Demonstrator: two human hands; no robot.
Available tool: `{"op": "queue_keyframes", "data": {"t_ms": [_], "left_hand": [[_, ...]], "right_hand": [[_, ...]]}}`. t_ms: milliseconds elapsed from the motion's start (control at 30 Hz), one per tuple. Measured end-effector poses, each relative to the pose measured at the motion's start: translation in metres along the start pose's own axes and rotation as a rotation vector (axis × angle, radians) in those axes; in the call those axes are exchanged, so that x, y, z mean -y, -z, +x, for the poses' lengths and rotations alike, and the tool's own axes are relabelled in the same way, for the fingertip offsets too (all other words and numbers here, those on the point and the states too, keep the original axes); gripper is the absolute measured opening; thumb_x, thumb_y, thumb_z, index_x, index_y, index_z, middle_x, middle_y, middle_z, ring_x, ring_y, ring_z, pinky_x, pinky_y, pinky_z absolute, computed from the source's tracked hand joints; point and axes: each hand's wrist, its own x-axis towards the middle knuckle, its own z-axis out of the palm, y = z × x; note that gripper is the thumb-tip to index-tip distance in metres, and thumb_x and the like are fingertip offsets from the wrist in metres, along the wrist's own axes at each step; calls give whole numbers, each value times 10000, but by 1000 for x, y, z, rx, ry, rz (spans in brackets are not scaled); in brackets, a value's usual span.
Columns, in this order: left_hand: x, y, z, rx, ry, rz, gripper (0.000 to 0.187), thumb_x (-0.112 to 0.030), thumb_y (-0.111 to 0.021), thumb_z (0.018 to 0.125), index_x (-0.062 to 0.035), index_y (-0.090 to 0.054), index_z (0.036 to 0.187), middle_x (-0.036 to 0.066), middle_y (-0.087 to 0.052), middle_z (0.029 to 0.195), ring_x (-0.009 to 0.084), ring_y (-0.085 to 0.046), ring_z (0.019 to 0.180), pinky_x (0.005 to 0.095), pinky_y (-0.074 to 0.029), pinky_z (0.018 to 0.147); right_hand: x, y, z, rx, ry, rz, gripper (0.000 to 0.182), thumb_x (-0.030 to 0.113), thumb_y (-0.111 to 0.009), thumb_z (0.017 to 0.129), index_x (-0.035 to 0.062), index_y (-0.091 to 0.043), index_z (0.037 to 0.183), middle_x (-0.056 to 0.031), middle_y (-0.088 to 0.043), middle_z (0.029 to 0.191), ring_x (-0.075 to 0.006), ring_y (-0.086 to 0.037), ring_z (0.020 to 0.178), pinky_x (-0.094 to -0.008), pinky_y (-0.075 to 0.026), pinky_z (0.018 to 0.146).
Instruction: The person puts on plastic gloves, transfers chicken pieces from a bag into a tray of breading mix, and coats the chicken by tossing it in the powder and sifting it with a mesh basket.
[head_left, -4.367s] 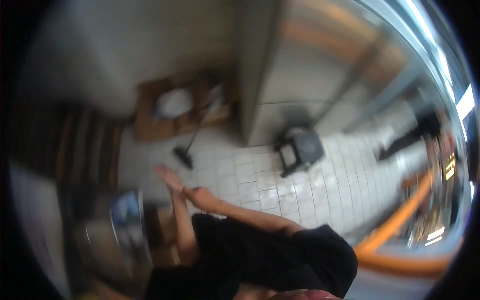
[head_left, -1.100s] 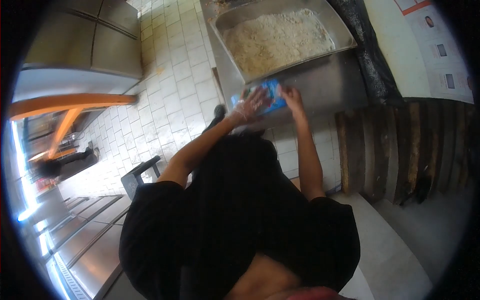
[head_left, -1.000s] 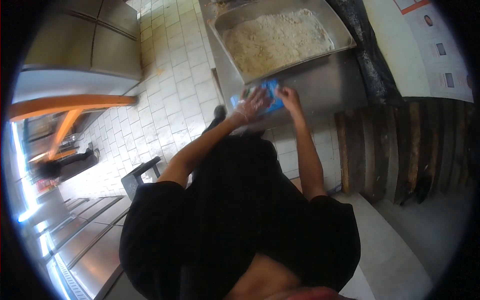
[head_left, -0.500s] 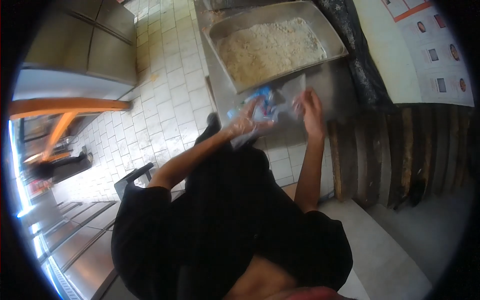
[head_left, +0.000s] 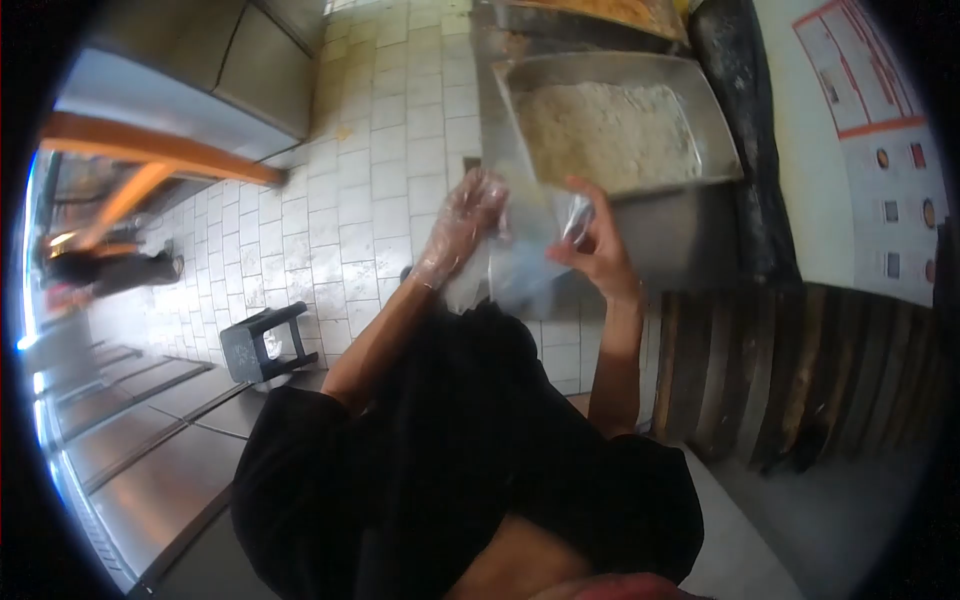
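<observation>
A thin, clear plastic glove covers my left hand point(head_left: 465, 225), whose fingers are closed at the left edge of a piece of clear plastic point(head_left: 525, 225). The plastic is stretched between both hands and blurred, so its exact shape cannot be made out. My bare right hand point(head_left: 603, 245) pinches its shiny, crumpled right end between thumb and fingers. Just beyond the hands, a deep metal pan point(head_left: 712, 110) holds pale, floury powder point(head_left: 610, 135). Both hands are over the near edge of the steel worktop point(head_left: 685, 235).
Another pan point(head_left: 620, 12) with orange-brown contents lies at the back. Dark slatted boards point(head_left: 750, 370) are at the right, near a printed sheet point(head_left: 895, 200). A dark stool point(head_left: 265, 345) stands on the tiled floor point(head_left: 385, 150). Another person point(head_left: 115, 270) is at far left.
My left hand has risen and closed, drawing the plastic out between both hands. My right hand has moved slightly down and left. The blue, printed packet seen under my left hand is no longer distinct.
</observation>
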Motion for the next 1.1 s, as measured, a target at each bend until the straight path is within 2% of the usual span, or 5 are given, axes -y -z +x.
{"op": "queue_keyframes", "data": {"t_ms": [233, 367, 500, 667, 1100], "left_hand": [[-45, 139, -24, 86, -281, 342, 122, -131, -591, 932, -58, -624, 1024, 23, -595, 806, 82, -518, 682, 251, -450, 588], [-67, 229, -41, 286, -420, 566, 196, -133, -525, 941, -23, -620, 1073, 72, -639, 830, 128, -571, 697, 278, -481, 618], [-94, 311, -67, 324, -521, 520, 258, -128, -588, 892, 1, -591, 1116, 130, -682, 992, 188, -635, 764, 301, -506, 666], [-119, 361, -99, -618, -986, 1153, 312, -217, -729, 813, -34, -609, 1035, 109, -669, 895, 290, -648, 760, 349, -515, 711], [-37, 365, -145, -528, -553, 149, 322, -247, -768, 799, -27, -616, 978, 89, -660, 811, 180, -640, 767, 299, -509, 727]], "right_hand": [[-20, -104, 93, 423, -57, 301, 730, 183, -726, 852, 45, -318, 1441, -83, -643, 1008, -167, -643, 916, -279, -494, 750], [-50, -185, 145, 334, -232, -76, 122, 71, -717, 816, 31, -642, 904, -18, -635, 809, -118, -589, 718, -261, -463, 636], [-85, -240, 171, 290, -278, 85, 145, 101, -737, 811, 36, -617, 858, -36, -626, 783, -139, -588, 712, -280, -472, 676], [-109, -312, 202, 204, -17, -251, 170, 165, -715, 859, 38, -606, 832, -23, -590, 688, -103, -537, 645, -240, -422, 628], [-126, -420, 190, 312, -48, -71, 285, 253, -776, 801, 62, -569, 844, -3, -590, 740, -96, -558, 671, -229, -495, 683]]}}
